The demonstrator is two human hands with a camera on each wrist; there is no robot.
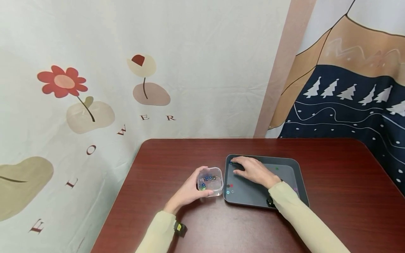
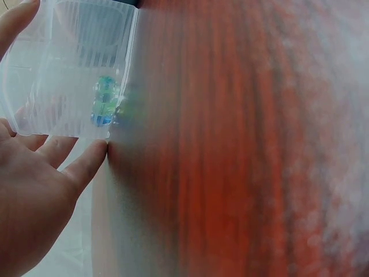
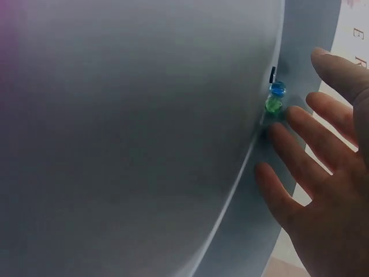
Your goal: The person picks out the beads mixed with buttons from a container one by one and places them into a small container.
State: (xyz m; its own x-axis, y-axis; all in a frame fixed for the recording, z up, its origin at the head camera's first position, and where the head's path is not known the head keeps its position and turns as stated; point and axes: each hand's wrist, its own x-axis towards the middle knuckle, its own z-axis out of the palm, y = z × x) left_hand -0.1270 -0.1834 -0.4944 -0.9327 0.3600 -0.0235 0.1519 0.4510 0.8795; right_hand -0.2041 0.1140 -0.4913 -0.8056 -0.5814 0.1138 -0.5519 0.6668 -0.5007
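Observation:
My left hand (image 1: 187, 191) grips a small clear plastic box (image 1: 216, 192) on the table, thumb on its near side and fingers round the far side. Blue, green and other glassy beads (image 1: 210, 178) lie inside; the left wrist view shows blue and green ones (image 2: 105, 103) through the wall. Over the grey tray (image 1: 250, 193), my right hand (image 1: 253, 171) reaches to the far left corner. There, a blue bead (image 3: 278, 89) and a green bead (image 3: 273, 105) sit against the tray's wall. The right fingers are spread, with fingertips right beside the beads and nothing held.
Small dark, red and pale pieces (image 1: 230, 189) lie at the tray's left side. A green piece (image 1: 277, 168) is toward its back, and a pink piece (image 1: 295, 189) near its right wall. A printed curtain (image 1: 202, 70) hangs behind the brown table (image 1: 171, 154).

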